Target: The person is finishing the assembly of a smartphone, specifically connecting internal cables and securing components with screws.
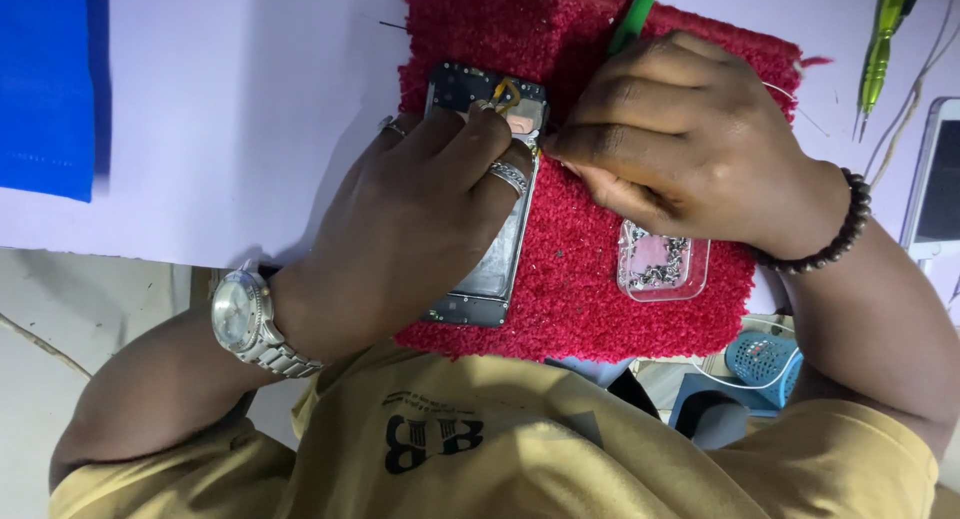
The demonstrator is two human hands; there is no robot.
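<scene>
while the opened phone point(480, 229) lies lengthwise on a red mat point(590, 299), the left hand point(420, 229) presses down on it, fingers curled over its upper end. the right hand point(680, 139), just beside the phone's top corner, pinches a green-handled tool point(635, 19). near the phone's lower half, on the mat, a small clear tray point(662, 264) holds a heap of tiny screws point(655, 271).

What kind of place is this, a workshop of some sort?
Most likely a small phone repair bench. An opened phone lies on a red mat, beside a clear tray of tiny screws. The right hand works a green tool at it while the left hand steadies it.
</scene>
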